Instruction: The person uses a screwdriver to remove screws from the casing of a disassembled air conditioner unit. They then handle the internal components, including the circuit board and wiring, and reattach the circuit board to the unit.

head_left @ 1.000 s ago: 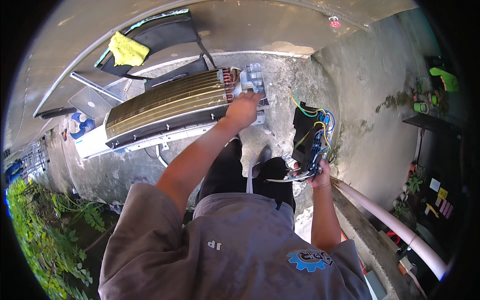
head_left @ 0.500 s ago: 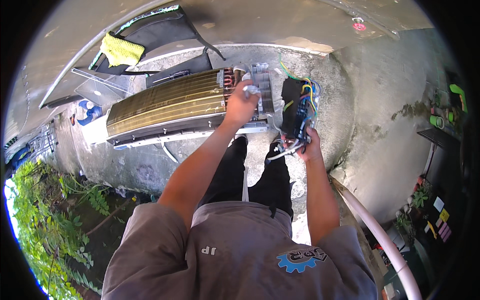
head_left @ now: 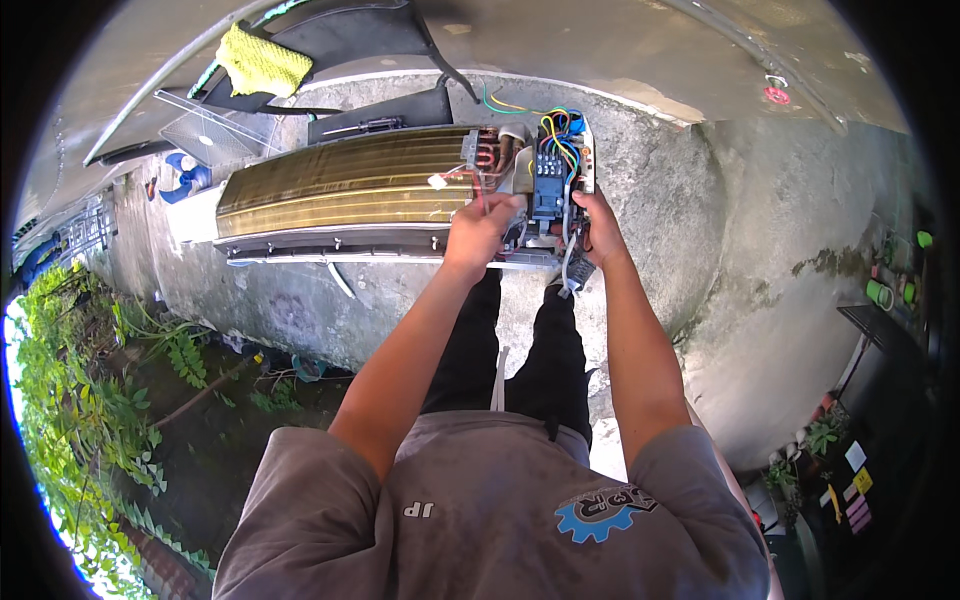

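A split air conditioner's indoor unit with its cover off, its brownish finned coil (head_left: 340, 185) bared, lies lengthwise in front of me. At its right end is the electrical control box (head_left: 549, 185), now facing up with coloured wires and a dark terminal block. My right hand (head_left: 602, 232) is closed on the box's right edge, thumb on top. My left hand (head_left: 474, 240) pinches a thin reddish wire ending in a white connector plug (head_left: 437, 181), beside the copper pipe bends (head_left: 487, 155). Some of its fingertips are hidden among parts. A grey cable (head_left: 570, 260) hangs from the box's near end.
Behind the unit stands a black chair (head_left: 350, 50) with a yellow cloth (head_left: 263, 62) draped on it. A screwdriver (head_left: 372, 126) lies on a dark panel. Blue-handled pliers or a similar tool (head_left: 187, 178) rest at the left. Plants (head_left: 90, 400) grow at lower left.
The control box has moved left onto the unit's right end and turned, showing its wired side. My right hand moved with it. A wire with a white plug now shows at my left hand.
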Tool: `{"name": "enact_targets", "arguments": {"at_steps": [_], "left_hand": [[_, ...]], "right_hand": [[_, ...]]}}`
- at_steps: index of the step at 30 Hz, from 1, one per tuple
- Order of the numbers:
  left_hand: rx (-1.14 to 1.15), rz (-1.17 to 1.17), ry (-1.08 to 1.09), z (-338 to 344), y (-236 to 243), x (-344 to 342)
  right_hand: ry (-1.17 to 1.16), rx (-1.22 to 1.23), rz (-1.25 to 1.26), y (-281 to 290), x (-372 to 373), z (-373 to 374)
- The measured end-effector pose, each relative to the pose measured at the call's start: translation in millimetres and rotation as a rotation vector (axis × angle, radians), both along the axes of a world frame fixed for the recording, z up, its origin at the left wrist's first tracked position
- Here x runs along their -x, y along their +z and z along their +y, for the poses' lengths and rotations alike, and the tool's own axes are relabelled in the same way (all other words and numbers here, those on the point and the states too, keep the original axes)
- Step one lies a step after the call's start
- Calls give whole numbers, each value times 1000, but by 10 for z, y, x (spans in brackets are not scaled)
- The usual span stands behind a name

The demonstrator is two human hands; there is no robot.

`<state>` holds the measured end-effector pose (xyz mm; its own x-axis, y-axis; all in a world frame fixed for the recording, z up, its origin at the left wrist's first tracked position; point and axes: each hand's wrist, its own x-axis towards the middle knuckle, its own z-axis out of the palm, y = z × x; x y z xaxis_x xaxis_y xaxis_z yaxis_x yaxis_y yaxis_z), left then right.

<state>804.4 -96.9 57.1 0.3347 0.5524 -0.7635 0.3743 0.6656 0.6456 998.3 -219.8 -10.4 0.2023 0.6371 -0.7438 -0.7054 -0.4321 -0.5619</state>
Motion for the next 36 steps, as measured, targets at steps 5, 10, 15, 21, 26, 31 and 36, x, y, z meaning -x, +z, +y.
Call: {"name": "enact_targets", "arguments": {"at_steps": [5, 10, 15, 21, 26, 31, 36], "left_hand": [[-177, 78, -291, 172, -9, -214], [-130, 105, -333, 430, -41, -375], [103, 49, -361, 512, -135, -619], [-77, 116, -197, 633, -134, -619], [-121, 161, -169, 792, -60, -494], [-365, 351, -535, 702, -26, -417], [-615, 558, -759, 532, 1, -441]], "right_hand": [[33, 54, -151, -149, -1, 30], [23, 37, 37, -223, -161, -78], [50, 100, 69, -302, -236, -148], [-65, 51, 42, -246, -204, -148], [-3, 122, -344, -137, 0, 18], [374, 232, -982, -38, 270, 76], [382, 138, -755, -29, 157, -125]]}}
